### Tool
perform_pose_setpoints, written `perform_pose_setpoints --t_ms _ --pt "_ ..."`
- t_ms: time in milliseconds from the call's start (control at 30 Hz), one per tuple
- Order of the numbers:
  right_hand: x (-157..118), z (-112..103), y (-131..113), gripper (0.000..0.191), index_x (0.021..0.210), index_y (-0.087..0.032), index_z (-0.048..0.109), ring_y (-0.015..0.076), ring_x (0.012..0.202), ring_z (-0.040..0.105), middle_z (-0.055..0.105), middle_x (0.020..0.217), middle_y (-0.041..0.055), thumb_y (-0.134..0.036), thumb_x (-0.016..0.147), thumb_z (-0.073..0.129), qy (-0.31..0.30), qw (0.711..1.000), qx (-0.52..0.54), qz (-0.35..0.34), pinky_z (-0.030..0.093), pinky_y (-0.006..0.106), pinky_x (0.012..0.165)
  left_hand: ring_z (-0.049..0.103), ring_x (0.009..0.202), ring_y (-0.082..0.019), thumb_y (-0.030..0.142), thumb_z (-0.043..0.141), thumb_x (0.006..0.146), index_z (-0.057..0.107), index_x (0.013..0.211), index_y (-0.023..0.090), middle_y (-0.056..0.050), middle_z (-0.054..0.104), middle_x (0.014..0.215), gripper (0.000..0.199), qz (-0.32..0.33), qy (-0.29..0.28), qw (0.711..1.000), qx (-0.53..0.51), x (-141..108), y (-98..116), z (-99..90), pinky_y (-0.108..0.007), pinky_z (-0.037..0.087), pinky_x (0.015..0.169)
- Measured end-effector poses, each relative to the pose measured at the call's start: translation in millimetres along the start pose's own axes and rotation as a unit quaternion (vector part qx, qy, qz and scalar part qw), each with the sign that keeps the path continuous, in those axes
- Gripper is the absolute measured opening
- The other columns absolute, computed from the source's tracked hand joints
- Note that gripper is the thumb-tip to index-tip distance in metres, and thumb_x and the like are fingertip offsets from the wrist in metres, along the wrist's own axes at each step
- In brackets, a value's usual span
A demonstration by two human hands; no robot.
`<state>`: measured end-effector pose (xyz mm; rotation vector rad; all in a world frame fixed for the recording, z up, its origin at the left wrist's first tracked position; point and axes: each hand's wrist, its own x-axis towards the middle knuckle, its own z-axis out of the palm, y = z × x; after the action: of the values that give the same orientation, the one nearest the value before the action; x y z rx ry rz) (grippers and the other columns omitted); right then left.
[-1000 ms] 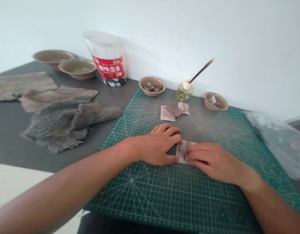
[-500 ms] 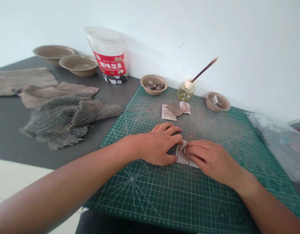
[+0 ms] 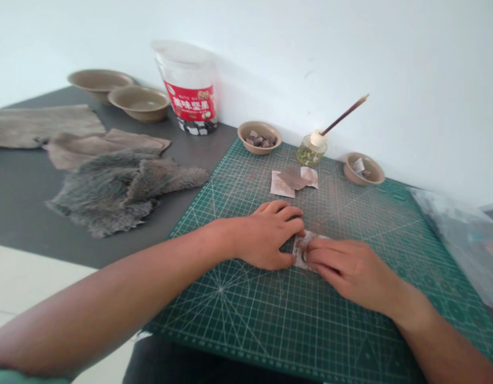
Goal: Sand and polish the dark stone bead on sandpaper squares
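Observation:
A small whitish square with brown smudges, like sandpaper or paper, lies flat on the green cutting mat. My left hand rests palm down, fingers apart, with its thumb and index fingertip on the square's left edge. My right hand is over the square's right part, fingers bunched in a pinch with the tips on its surface. A little greyish thing shows at those fingertips, too covered to name. Just beyond lie two more smudged pale squares with a brown scrap across them.
At the mat's back are a bowl of small stones, a glass jar with a brush and another small bowl. Left are grey fur, brown cloth, bowls and a plastic tub; right, a plastic bag.
My right fingers have slid slightly left and down across the square. My left hand still holds its edge. The whole view has shifted a little.

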<state>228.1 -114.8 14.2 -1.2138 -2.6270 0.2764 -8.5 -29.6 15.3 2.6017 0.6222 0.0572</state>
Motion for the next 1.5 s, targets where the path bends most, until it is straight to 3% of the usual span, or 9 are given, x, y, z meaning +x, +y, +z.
perform_pose_setpoints --t_ms 200,367,533,700,867,1033,1167,1367,1500 --pt "-2.5 -2.6 2.7 0.015 0.106 -0.023 0.068 0.0216 0.096 0.072 0.073 0.118 0.0033 -0.022 0.1 0.054 0.026 0.992 -0.04 0.114 0.057 0.037 0.085 0.021 0.15 -0.036 0.044 0.065 0.086 0.055 0.129 0.024 -0.01 0.036 0.158 0.049 -0.008 0.003 1.0 -0.001 0.0 -0.7 1.2 -0.057 0.024 0.121" --pt "-0.4 -2.9 -4.6 0.017 0.109 -0.025 0.067 0.0192 0.095 0.071 0.073 0.114 0.0017 -0.024 0.102 0.052 -0.041 0.999 0.007 0.012 0.056 0.034 0.083 0.022 0.15 -0.037 0.045 0.064 0.086 0.055 0.125 0.023 -0.01 0.036 0.158 0.045 0.003 0.002 1.0 0.001 0.2 -0.4 1.4 -0.056 0.024 0.12" --pt "0.5 -5.7 0.8 0.014 0.105 -0.022 0.065 0.0212 0.096 0.07 0.07 0.115 0.0048 -0.023 0.102 0.051 0.001 0.994 -0.031 0.108 0.055 0.037 0.086 0.019 0.151 -0.036 0.045 0.063 0.087 0.053 0.13 0.024 -0.01 0.033 0.16 0.049 -0.012 -0.008 1.0 0.006 -0.1 0.2 -0.4 -0.056 0.023 0.121" --pt "-1.3 -5.7 -1.1 0.016 0.106 -0.025 0.065 0.019 0.096 0.07 0.071 0.114 0.001 -0.024 0.103 0.05 -0.054 0.998 0.0 0.015 0.054 0.033 0.081 0.021 0.15 -0.036 0.046 0.062 0.088 0.054 0.127 0.024 -0.01 0.034 0.159 0.046 0.001 -0.012 1.0 0.007 -0.3 0.2 -1.7 -0.055 0.023 0.121" --pt "0.1 -6.1 -0.8 0.017 0.105 -0.021 0.065 0.0202 0.094 0.07 0.07 0.113 0.0053 -0.023 0.103 0.049 -0.009 0.996 -0.028 0.08 0.054 0.035 0.083 0.02 0.15 -0.037 0.046 0.063 0.087 0.053 0.13 0.024 -0.01 0.033 0.159 0.049 -0.01 -0.008 1.0 0.009 0.3 -0.3 -0.3 -0.057 0.023 0.121" --pt "-1.0 -6.0 -3.7 0.017 0.105 -0.024 0.067 0.0183 0.088 0.07 0.072 0.109 0.0025 -0.024 0.102 0.05 -0.053 0.998 -0.022 -0.029 0.053 0.032 0.076 0.021 0.149 -0.037 0.048 0.061 0.088 0.054 0.129 0.024 -0.01 0.035 0.158 0.048 0.004 -0.012 1.0 0.007 0.2 0.3 -1.0 -0.056 0.025 0.12" --pt "-1.3 -6.1 -0.1 0.018 0.107 -0.021 0.066 0.0207 0.093 0.07 0.071 0.112 0.0061 -0.024 0.103 0.049 -0.002 0.997 -0.059 0.054 0.054 0.035 0.081 0.02 0.15 -0.037 0.046 0.062 0.088 0.053 0.129 0.024 -0.011 0.034 0.159 0.048 -0.006 -0.012 1.0 0.01 0.3 0.1 -1.6 -0.057 0.024 0.12" --pt "-0.6 -4.0 -0.5 0.019 0.104 -0.023 0.067 0.02 0.092 0.07 0.071 0.113 0.0039 -0.024 0.103 0.048 -0.034 0.998 -0.045 0.007 0.054 0.033 0.077 0.021 0.15 -0.037 0.048 0.062 0.088 0.055 0.126 0.023 -0.011 0.034 0.158 0.046 0.008 -0.014 1.0 0.01 0.6 -1.0 -1.4 -0.057 0.026 0.12" --pt "1.1 -2.5 0.5 0.016 0.105 -0.021 0.066 0.0215 0.094 0.07 0.07 0.114 0.0058 -0.023 0.102 0.051 0.016 0.993 -0.058 0.1 0.054 0.036 0.082 0.021 0.15 -0.037 0.046 0.063 0.088 0.054 0.129 0.024 -0.01 0.034 0.159 0.048 -0.01 -0.014 1.0 0.009 0.5 -0.1 -2.0 -0.058 0.025 0.12"
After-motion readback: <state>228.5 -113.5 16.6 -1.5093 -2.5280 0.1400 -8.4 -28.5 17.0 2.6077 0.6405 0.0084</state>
